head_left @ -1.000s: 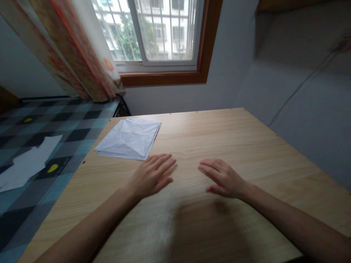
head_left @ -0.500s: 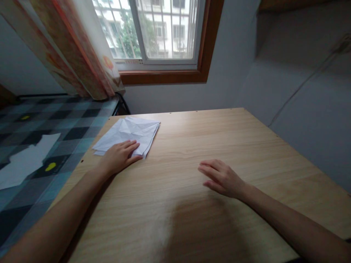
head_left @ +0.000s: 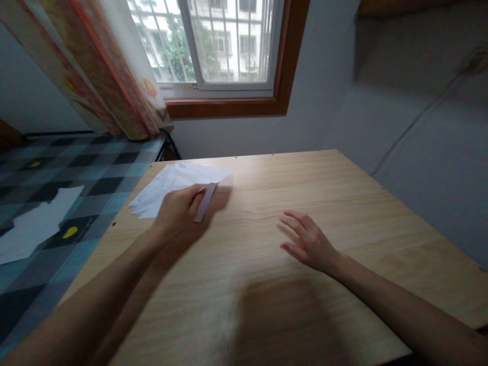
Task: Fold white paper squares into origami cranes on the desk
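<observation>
A thin white sheet of creased paper [head_left: 206, 203] is pinched in the left hand [head_left: 176, 206], at the far left part of the table; a narrow strip of it stands turned up beside the thumb and fingertips, slanting toward the person. Directly behind and to the left of that hand lies a loose pile of white, creased paper sheets [head_left: 148, 195], flat on the wood with uneven, overlapping corners. The pile's right end is blurred, so where the pinched sheet parts from the others cannot be told.

The right hand [head_left: 309, 243] is well apart from the paper, to the right of it and nearer the person. It holds nothing; its fingers are spread a little and loosely bent, pointing left toward the pile. Whether it touches the surface cannot be told.

Both hands are over a broad, pale wooden table [head_left: 267, 193] with visible grain, and a dark shadow falls on its near part. Beyond the table's left edge, jagged-edged white paper [head_left: 41, 218] lies on a blue, grey and black checked cloth [head_left: 23, 305]. Past the far edge are a window with a brown wooden frame [head_left: 229, 108], an orange and cream flowered curtain [head_left: 95, 66] to its left, and a plain pale wall [head_left: 324, 76]. A thin cable [head_left: 415, 127] runs slantwise down the wall on the right.
</observation>
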`<state>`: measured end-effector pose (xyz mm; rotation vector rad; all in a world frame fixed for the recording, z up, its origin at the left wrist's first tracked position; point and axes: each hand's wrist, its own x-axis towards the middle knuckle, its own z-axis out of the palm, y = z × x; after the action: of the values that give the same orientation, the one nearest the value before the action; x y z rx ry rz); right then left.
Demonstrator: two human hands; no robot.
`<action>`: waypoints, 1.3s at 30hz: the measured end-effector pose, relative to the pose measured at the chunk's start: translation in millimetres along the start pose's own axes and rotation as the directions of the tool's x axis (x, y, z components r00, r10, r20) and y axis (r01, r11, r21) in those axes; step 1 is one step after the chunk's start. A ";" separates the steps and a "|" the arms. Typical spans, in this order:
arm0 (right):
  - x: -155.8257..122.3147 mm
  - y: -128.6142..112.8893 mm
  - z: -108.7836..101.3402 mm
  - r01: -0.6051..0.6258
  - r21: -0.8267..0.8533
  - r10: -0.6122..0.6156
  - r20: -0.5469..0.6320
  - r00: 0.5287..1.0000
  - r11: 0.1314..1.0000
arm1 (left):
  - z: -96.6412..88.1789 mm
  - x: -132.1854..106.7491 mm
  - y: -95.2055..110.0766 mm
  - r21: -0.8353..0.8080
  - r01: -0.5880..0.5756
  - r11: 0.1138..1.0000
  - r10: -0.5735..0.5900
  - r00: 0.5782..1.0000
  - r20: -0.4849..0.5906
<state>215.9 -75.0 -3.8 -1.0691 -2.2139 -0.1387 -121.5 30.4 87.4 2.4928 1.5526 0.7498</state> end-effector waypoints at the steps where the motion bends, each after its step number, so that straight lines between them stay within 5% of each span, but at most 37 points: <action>1: 0.6 0.1 0.1 0.024 -0.048 -0.026 -0.037 0.999 0.999 | 2.5 -0.9 19.6 -0.142 0.002 0.990 -0.005 1.000 -0.016; 3: 0.9 -0.1 -0.1 0.121 -0.168 -0.136 -0.079 0.988 0.978 | 9.0 -2.3 56.4 -0.482 0.026 0.876 -0.039 0.999 -0.016; 6: -0.6 -4.0 -0.6 0.250 -0.310 -0.296 -0.111 0.949 0.917 | 16.9 -0.7 97.4 -0.906 0.181 0.382 -0.246 0.965 0.089; 10: 0.1 -16.6 -0.2 0.262 -0.383 -0.339 -0.151 0.928 0.886 | 25.5 4.1 120.0 -0.946 0.272 -0.178 -0.519 0.791 0.325; 13: 5.6 -23.6 2.8 0.241 -0.369 -0.301 -0.113 0.947 0.898 | 41.1 -1.7 116.8 -0.909 0.260 -0.326 -0.609 0.677 0.412; 16: 10.5 -20.0 7.4 0.223 -0.291 -0.228 0.017 0.973 0.930 | 61.1 -17.3 99.9 -0.949 0.256 -0.186 -0.634 0.706 0.315; 19: 10.6 -7.3 10.8 0.192 -0.142 -0.168 0.169 0.971 0.971 | 71.6 -32.4 72.4 -0.940 0.241 0.242 -0.724 0.690 -0.009; 20: 9.9 -2.4 11.3 0.181 -0.080 -0.160 0.218 0.963 0.980 | 71.7 -35.4 62.2 -0.871 0.177 0.459 -0.649 0.736 -0.193; 21: 9.1 2.3 11.6 0.166 -0.018 -0.156 0.262 0.952 0.986 | 70.4 -37.1 52.3 -0.751 0.080 0.655 -0.462 0.829 -0.315; 22: 8.3 6.6 11.6 0.151 0.042 -0.156 0.300 0.941 0.988 | 68.1 -37.5 43.0 -0.609 -0.048 0.792 -0.191 0.928 -0.320; 23: 7.5 10.4 11.2 0.135 0.099 -0.161 0.333 0.929 0.986 | 65.6 -36.7 34.6 -0.492 -0.188 0.850 0.099 0.975 -0.201; 24: 6.7 13.7 10.6 0.121 0.151 -0.168 0.361 0.917 0.981 | 63.2 -35.1 27.4 -0.421 -0.299 0.857 0.321 0.947 -0.018; 26: 5.1 18.7 8.4 0.100 0.232 -0.189 0.405 0.894 0.968 | 60.3 -30.7 16.6 -0.329 -0.417 0.847 0.511 0.810 0.287; 28: 2.6 22.0 5.2 0.095 0.291 -0.217 0.423 0.880 0.952 | 59.8 -27.5 10.1 -0.270 -0.474 0.838 0.544 0.691 0.477; 30: -0.8 23.9 1.5 0.101 0.317 -0.232 0.410 0.882 0.943 | 60.2 -27.2 6.8 -0.214 -0.514 0.831 0.537 0.636 0.555; 39: -20.8 28.5 -7.1 0.053 0.127 -0.084 0.250 0.965 0.991 | 51.0 -46.7 11.7 -0.101 -0.553 0.827 0.517 0.678 0.523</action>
<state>249.7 -72.5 -16.2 -0.9907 -2.4554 0.1062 -105.0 -7.4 30.6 2.8830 0.6565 -0.0013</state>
